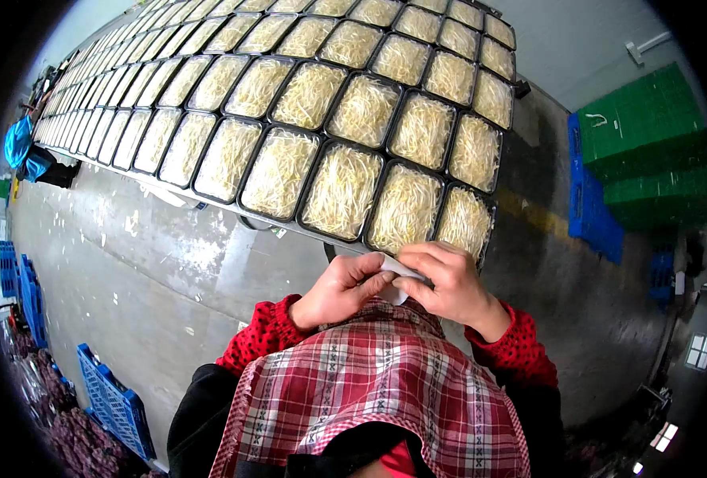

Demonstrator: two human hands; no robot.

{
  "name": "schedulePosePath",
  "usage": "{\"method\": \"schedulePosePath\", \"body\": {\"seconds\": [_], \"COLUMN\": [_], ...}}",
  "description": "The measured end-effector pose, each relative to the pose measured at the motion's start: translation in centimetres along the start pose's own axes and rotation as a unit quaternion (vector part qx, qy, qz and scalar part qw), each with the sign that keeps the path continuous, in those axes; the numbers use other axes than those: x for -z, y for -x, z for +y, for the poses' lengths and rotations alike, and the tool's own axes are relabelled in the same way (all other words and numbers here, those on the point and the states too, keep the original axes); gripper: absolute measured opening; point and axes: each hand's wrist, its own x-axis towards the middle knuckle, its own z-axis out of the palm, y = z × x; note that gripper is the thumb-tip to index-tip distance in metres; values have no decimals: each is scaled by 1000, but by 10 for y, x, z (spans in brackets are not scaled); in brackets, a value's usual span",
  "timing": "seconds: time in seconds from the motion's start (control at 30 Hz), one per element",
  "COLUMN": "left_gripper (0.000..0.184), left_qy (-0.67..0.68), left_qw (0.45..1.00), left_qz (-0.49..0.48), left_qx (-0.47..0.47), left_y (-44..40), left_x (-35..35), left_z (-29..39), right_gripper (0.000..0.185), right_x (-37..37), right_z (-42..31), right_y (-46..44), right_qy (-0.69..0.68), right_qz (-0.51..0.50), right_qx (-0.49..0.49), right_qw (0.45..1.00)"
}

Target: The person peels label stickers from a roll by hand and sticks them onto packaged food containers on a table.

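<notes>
My left hand (pixel 347 288) and my right hand (pixel 449 287) meet in front of my checked apron, close to the table's near edge. Between them is a curled piece of white paper (pixel 399 269), pinched by the fingers and thumbs of both. Whether it is a roll of labels or a loose sheet I cannot tell. Just beyond my hands stand black trays of bean sprouts (pixel 404 209), in close rows on the table. The nearest corner tray (pixel 464 223) lies right past my right hand's fingers.
Rows of sprout trays (pixel 282 171) run far off to the upper left. Green crates (pixel 644 127) and an upright blue pallet (pixel 589 191) are on the right. More blue pallets (pixel 114 398) stand at lower left, near purplish netted sacks (pixel 82 442). Someone in blue sleeves (pixel 31 151) is at the far left.
</notes>
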Motion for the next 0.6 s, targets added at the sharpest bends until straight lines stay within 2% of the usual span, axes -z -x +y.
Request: {"method": "schedulePosePath", "body": {"seconds": [0.03,0.07,0.13,0.17,0.2,0.23,0.27,0.33,0.37,0.43,0.47,0.53,0.57,0.6], "left_gripper": [15,15,12,12,11,12,12,14,14,12,11,11,14,27], "left_qy": [-85,-86,-158,-158,-98,-37,-38,-6,-7,-88,-95,-84,-78,-164], "left_qw": [996,995,981,981,992,998,998,1000,1000,996,995,996,997,986], "left_qz": [-14,-16,-18,-19,-4,12,12,17,16,4,1,-11,0,-24], "left_qx": [-39,-38,-107,-107,-81,-56,-57,-17,-17,-33,0,7,-22,-30], "left_y": [-1,-1,-2,-2,-2,-2,-3,-1,0,0,1,8,11,11], "left_x": [2,3,4,2,-3,-5,-4,-5,-3,3,4,8,6,10], "left_z": [0,2,6,7,6,7,10,16,15,12,15,7,16,13], "right_gripper": [19,16,13,14,14,15,16,14,14,14,12,14,17,18], "right_x": [-1,-1,4,9,11,6,4,-2,-4,-7,-5,-4,-12,-19], "right_z": [3,5,10,8,8,12,10,1,2,7,4,4,14,23], "right_y": [2,3,2,0,-1,3,3,-1,0,0,0,-2,6,15], "right_qy": [-67,-133,-165,-192,-216,-217,-184,-94,-94,-99,-128,-177,-235,-284], "right_qz": [-7,-15,-24,-64,-103,-73,-64,-10,-8,-23,-35,-83,-81,-45], "right_qx": [-39,-78,-105,-191,-275,-194,-120,-42,-42,-61,-113,-188,-231,-282], "right_qw": [997,988,980,960,931,954,974,995,995,993,985,963,940,915]}}
